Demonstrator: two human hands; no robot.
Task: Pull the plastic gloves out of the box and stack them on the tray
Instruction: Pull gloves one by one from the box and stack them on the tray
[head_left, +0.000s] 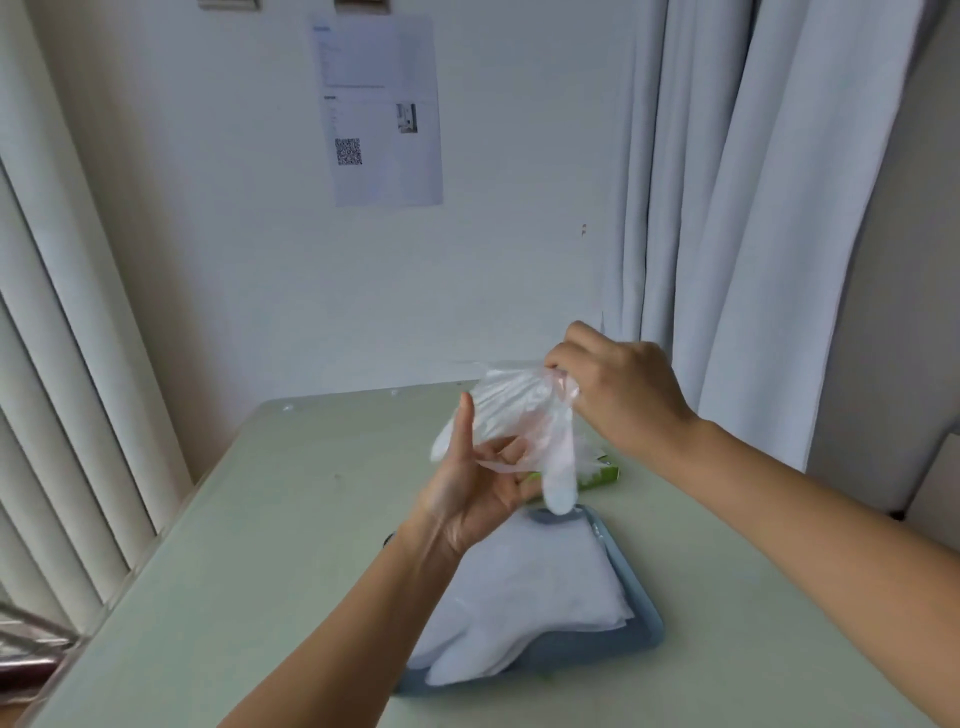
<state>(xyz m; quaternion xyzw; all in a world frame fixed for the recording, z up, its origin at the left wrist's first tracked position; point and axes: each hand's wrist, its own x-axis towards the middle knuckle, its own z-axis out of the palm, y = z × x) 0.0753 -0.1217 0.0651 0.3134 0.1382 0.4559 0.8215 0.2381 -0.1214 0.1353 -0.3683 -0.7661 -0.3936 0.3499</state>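
2 bare hands raised over a pale green table (270, 519), working above a blue-grey tray (647, 636). On that tray, a flat stack of gloves (540, 582), finger ends toward the near edge, 1 thin layer upon another. Beyond the tray, partly hidden, a green box (602, 475) with more film bunched at its opening. Held aloft between both hands, 1 clear plastic glove (511, 415), crumpled, 1 finger hanging down to just above the tray's far rim. Right hand (618, 395) curled closed, fingertips pinching the glove's upper edge. Left hand (472, 488) palm up, thumb raised, fingers loosely spread beneath the lower folds, supporting more than clamping.

Likely near weightless, limp and clingy, prone to static and to drifting in any draught; slippery between dry fingers. Best taken at the cuff and the fingertips, stretched flat between both hands, then lowered square onto the stack. Light pinch enough; hard pulls risk tearing the film.
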